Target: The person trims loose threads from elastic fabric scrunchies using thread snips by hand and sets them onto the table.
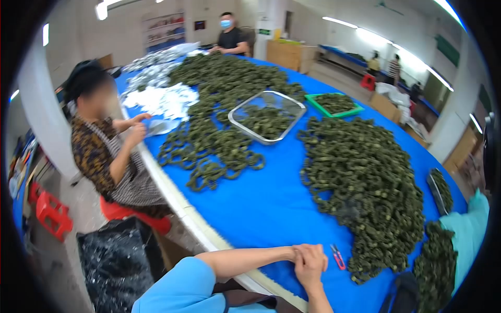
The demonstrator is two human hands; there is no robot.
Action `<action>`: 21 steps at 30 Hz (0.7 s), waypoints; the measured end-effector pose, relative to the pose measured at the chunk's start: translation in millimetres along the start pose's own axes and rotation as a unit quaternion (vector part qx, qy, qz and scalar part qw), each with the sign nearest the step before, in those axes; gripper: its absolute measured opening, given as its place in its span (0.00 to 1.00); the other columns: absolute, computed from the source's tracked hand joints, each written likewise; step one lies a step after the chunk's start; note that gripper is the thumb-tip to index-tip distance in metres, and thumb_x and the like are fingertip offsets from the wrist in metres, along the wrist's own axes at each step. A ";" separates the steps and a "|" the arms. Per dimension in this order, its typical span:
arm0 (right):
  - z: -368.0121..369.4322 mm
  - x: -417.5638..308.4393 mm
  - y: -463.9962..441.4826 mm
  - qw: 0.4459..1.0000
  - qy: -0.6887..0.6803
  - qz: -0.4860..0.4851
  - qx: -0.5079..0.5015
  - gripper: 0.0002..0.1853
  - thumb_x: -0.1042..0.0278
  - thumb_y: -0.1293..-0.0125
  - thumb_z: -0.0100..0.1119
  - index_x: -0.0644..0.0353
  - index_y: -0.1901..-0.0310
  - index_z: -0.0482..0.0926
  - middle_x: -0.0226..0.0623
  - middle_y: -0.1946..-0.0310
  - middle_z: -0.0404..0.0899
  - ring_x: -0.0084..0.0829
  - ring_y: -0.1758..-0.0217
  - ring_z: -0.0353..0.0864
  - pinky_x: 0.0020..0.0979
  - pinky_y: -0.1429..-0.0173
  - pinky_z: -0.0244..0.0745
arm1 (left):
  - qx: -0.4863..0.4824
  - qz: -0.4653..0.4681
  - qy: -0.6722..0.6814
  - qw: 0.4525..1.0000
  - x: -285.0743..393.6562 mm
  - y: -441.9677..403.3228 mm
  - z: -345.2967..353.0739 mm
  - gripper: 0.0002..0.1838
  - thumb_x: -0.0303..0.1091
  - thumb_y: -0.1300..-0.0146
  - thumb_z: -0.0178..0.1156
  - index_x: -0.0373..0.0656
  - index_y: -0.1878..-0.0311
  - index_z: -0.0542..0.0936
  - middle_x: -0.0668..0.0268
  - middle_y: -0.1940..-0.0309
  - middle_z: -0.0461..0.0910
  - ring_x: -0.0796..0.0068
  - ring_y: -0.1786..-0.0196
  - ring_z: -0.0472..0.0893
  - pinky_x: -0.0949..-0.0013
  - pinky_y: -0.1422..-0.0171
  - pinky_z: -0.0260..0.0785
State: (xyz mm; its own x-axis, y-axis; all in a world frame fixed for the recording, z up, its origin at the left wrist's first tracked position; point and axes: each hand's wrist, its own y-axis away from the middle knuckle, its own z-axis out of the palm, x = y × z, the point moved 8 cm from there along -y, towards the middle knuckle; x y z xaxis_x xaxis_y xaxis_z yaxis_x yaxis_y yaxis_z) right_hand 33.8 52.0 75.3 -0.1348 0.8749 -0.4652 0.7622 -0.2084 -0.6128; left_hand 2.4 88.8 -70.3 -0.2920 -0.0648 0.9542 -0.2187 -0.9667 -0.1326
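My left hand (301, 252) and my right hand (313, 262) are clasped together over the blue table cover (250, 208) near the front edge. Their fingers are folded over one another, and no object shows between them. Just right of the hands lies a small pair of red-handled snips (338, 257). Beyond the snips spreads a big heap of dark green fabric rings (365, 182). Farther back, a clear rectangular tray (241, 129) holds more green rings, with another green pile (224, 88) behind and left of it.
A co-worker (99, 141) sits at the left edge, hands on a clear bag; another person (232, 39) sits at the far end. White pieces (162, 99), a green tray (356, 111), a metal tray (434, 195) and teal cloth (467, 235) also lie on the table.
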 end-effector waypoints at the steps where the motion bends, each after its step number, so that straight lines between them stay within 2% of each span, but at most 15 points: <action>1: -2.2 3.1 1.4 1.000 0.003 0.004 0.007 0.08 0.80 0.46 0.60 0.59 0.64 0.83 0.36 0.65 0.80 0.34 0.64 0.72 0.30 0.58 0.70 | -0.003 -0.008 -0.003 1.000 0.3 0.0 0.8 0.11 0.34 0.35 0.58 0.39 0.54 0.79 0.61 0.60 0.81 0.72 0.63 0.81 0.75 0.61 0.76; 10: 6.6 -1.4 6.4 0.999 -0.031 -0.021 0.009 0.09 0.79 0.46 0.62 0.59 0.63 0.84 0.32 0.64 0.81 0.32 0.64 0.73 0.27 0.59 0.71 | 0.005 -0.027 -0.021 0.999 7.9 1.1 7.6 0.10 0.32 0.36 0.59 0.38 0.55 0.79 0.61 0.62 0.81 0.73 0.65 0.80 0.76 0.63 0.76; 14: 8.3 -0.8 6.8 0.999 -0.042 -0.010 0.005 0.10 0.82 0.47 0.61 0.61 0.63 0.84 0.37 0.64 0.80 0.34 0.64 0.72 0.29 0.56 0.70 | 0.009 -0.032 -0.028 0.999 10.5 5.1 7.8 0.10 0.31 0.37 0.59 0.37 0.55 0.79 0.61 0.63 0.81 0.73 0.65 0.80 0.76 0.63 0.76; 21: 9.6 -1.2 3.7 0.999 -0.037 -0.004 0.019 0.11 0.82 0.48 0.60 0.60 0.63 0.84 0.36 0.65 0.80 0.33 0.64 0.72 0.29 0.56 0.70 | 0.007 -0.054 -0.041 0.998 10.9 2.5 13.3 0.09 0.29 0.38 0.60 0.37 0.56 0.79 0.60 0.64 0.81 0.74 0.67 0.80 0.77 0.65 0.76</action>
State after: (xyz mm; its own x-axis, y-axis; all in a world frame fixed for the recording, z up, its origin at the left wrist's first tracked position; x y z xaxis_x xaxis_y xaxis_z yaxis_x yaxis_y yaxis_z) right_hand 30.7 45.9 67.5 -0.1876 0.8425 -0.5051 0.7371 -0.2191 -0.6392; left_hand 11.0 82.4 -56.7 -0.1907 0.0209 0.9814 -0.2309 -0.9727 -0.0241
